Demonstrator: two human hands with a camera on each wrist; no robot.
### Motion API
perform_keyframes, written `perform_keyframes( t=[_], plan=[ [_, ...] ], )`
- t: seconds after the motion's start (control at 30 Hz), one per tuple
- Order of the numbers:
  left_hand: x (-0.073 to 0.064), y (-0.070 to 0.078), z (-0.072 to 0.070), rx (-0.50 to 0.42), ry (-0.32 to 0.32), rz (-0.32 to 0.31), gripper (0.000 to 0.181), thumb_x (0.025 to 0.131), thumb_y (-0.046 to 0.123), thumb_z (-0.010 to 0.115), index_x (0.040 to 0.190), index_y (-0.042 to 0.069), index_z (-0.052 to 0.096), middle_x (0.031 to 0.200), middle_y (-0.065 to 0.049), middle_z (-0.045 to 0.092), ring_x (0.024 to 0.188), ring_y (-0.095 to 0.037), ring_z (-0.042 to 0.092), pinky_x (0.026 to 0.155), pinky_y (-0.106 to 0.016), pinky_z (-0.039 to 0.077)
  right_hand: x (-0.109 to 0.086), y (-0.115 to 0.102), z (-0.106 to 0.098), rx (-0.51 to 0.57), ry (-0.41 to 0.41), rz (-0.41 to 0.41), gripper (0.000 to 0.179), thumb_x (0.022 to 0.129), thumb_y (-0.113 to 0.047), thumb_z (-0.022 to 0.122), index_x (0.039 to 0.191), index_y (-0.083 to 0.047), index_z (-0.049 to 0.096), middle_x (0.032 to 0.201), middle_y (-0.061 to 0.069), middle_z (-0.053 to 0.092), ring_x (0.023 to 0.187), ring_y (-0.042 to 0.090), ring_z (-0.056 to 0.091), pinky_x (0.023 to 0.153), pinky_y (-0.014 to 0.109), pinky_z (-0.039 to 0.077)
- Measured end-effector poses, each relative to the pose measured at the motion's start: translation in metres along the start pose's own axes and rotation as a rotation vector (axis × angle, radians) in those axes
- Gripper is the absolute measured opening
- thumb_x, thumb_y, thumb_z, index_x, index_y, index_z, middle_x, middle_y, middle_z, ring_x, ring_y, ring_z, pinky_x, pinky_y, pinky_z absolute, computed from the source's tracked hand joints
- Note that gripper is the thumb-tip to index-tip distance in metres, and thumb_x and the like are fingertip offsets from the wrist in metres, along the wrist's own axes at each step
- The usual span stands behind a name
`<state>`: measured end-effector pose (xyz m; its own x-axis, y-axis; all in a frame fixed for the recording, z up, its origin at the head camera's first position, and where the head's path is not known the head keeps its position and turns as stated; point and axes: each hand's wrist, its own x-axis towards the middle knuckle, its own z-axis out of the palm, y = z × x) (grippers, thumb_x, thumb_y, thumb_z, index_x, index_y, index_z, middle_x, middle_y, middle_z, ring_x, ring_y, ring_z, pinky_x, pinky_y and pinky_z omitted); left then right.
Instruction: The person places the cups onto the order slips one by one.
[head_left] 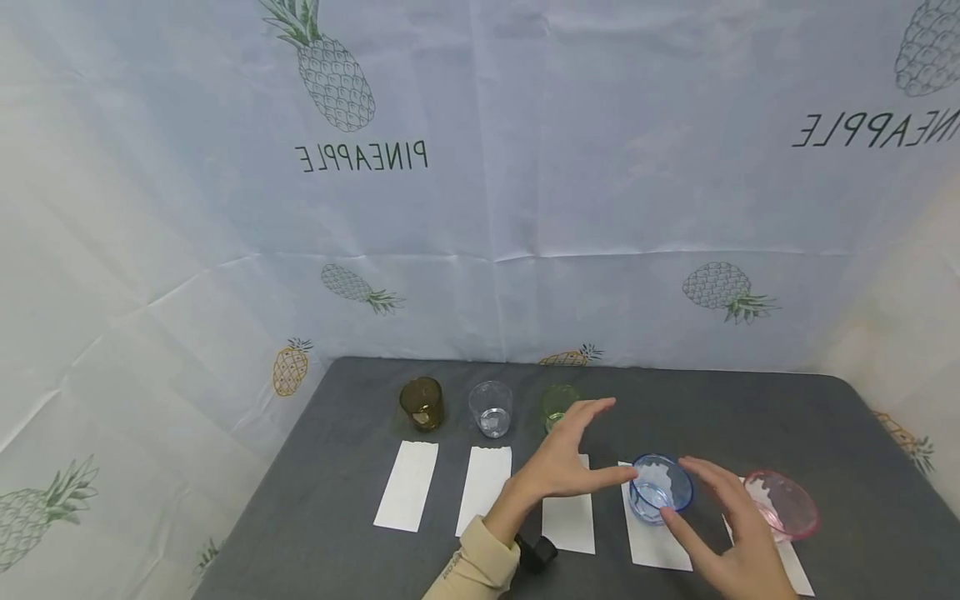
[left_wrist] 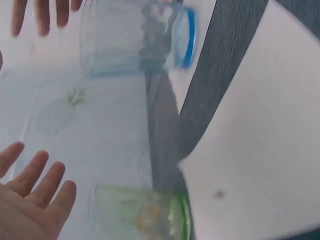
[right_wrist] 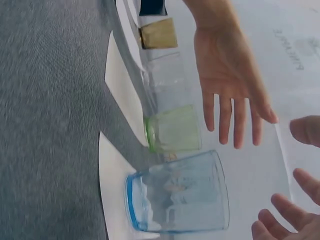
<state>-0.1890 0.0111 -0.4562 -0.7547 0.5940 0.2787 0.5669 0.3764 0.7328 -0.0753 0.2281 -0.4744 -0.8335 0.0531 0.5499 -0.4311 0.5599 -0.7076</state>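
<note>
A clear blue glass (head_left: 660, 492) stands on the upper part of a white paper strip (head_left: 656, 546). My left hand (head_left: 555, 467) is held to its left, fingers spread, with the thumb pointing at the rim. From the other side my right hand (head_left: 738, 533) faces the glass, thumb and fingers apart. The right wrist view shows a gap between the blue glass (right_wrist: 177, 192) and both hands. Behind my left hand sits a green glass (head_left: 558, 404), partly covered. A pink glass (head_left: 783, 504) stands just beyond my right hand, over another strip.
Toward the left back of the dark grey table (head_left: 330, 517) stand an amber glass (head_left: 422, 402) and a colourless glass (head_left: 491, 408). Paper strips (head_left: 407, 487) lie in a row in front of the glasses. A pineapple-print cloth (head_left: 495, 208) hangs behind the table.
</note>
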Motion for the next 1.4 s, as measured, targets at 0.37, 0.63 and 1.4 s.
perform_keyframes(
  t=[0.37, 0.63, 1.4],
  plan=[
    [0.003, -0.018, -0.027, 0.005, 0.129, -0.045, 0.085, 0.086, 0.039, 0.078, 0.158, 0.021, 0.036, 0.157, -0.005, 0.045, 0.145, -0.023, 0.046, 0.117, -0.048, 0.044, 0.004, -0.015, 0.008, 0.048, 0.005, -0.078, 0.076, 0.062, 0.011, 0.088, 0.133, -0.001, 0.063, 0.138, -0.021, 0.055, 0.130, -0.010, 0.047, 0.104, -0.001, 0.032],
    [0.005, -0.034, -0.031, 0.008, 0.149, -0.066, 0.086, 0.086, 0.040, 0.078, 0.158, 0.020, 0.036, 0.160, -0.007, 0.039, 0.148, -0.027, 0.041, 0.118, -0.055, 0.041, 0.004, -0.024, 0.019, 0.058, -0.042, -0.047, 0.081, 0.065, 0.006, 0.090, 0.139, -0.008, 0.061, 0.141, -0.018, 0.053, 0.132, -0.011, 0.045, 0.106, 0.000, 0.031],
    [0.005, -0.055, -0.025, 0.023, 0.148, -0.176, 0.090, 0.086, 0.044, 0.078, 0.159, 0.017, 0.034, 0.163, -0.011, 0.035, 0.149, -0.031, 0.041, 0.117, -0.057, 0.042, -0.013, -0.027, 0.079, -0.108, -0.174, -0.022, 0.076, 0.073, -0.026, 0.093, 0.141, -0.025, 0.060, 0.146, 0.006, 0.051, 0.134, 0.002, 0.042, 0.090, 0.050, 0.056]
  ],
)
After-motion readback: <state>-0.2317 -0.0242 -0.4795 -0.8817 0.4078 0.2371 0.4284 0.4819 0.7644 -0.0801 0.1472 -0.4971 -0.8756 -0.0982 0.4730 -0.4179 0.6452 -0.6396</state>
